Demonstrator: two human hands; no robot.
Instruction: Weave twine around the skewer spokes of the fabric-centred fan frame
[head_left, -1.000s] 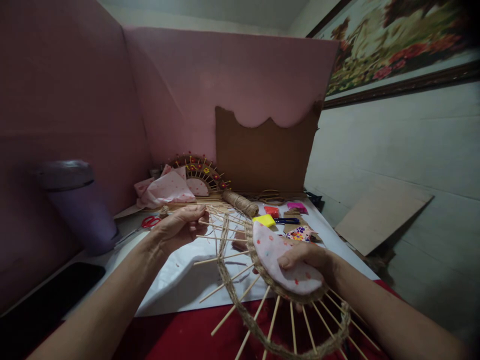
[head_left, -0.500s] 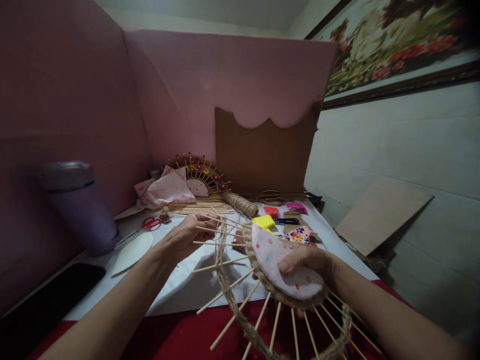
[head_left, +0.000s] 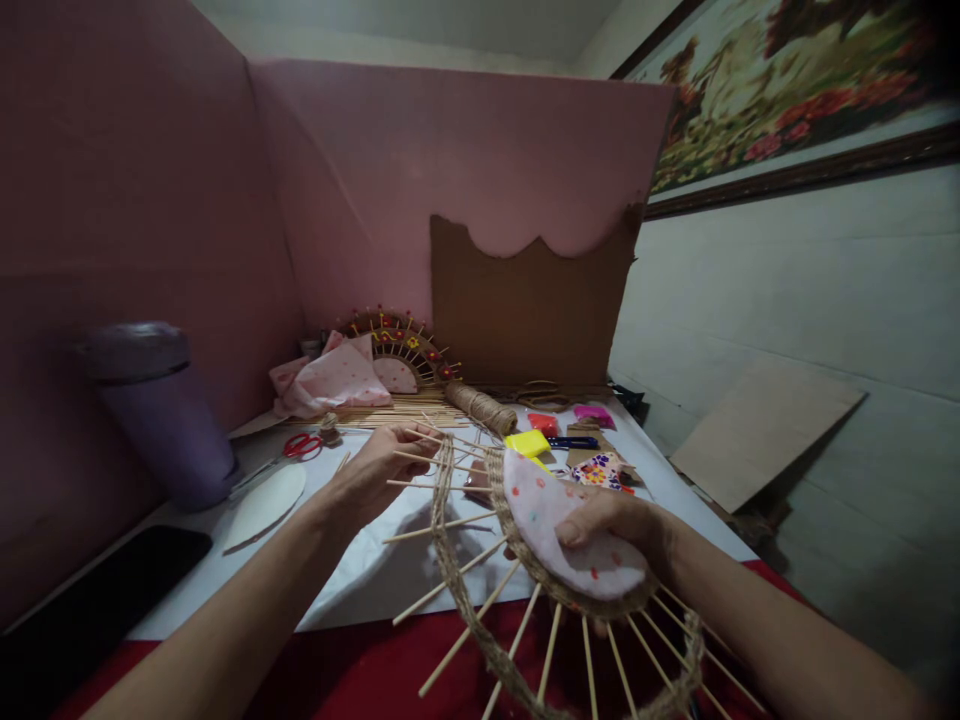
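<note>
My right hand [head_left: 611,520] grips a half-round craft of wooden sticks, its thumb on the pink dotted fabric half-circle [head_left: 536,500] at the centre. Woven twine edges the fabric, and thin wooden sticks [head_left: 551,655] fan out from it. A braided twine band [head_left: 454,580] crosses the sticks farther out. At the band's upper left end, my left hand [head_left: 382,465] is closed, with its fingertips by the outermost sticks. Whatever they pinch is hidden. A short pale stick-like end [head_left: 343,462] shows just behind the left hand.
Behind lie a twine roll [head_left: 481,407], a bundle of sticks, pink cloth [head_left: 334,380] and a decorated half-round piece [head_left: 412,345]. Red scissors [head_left: 302,447], a white oval [head_left: 266,508], a phone [head_left: 112,580] and a purple tumbler [head_left: 165,420] are left. Yellow packet [head_left: 527,443] and box cutter [head_left: 574,442] sit right.
The pale stick-like end has come into sight behind my left hand. Some left-side sticks have shifted very slightly; my right hand keeps its grip.
</note>
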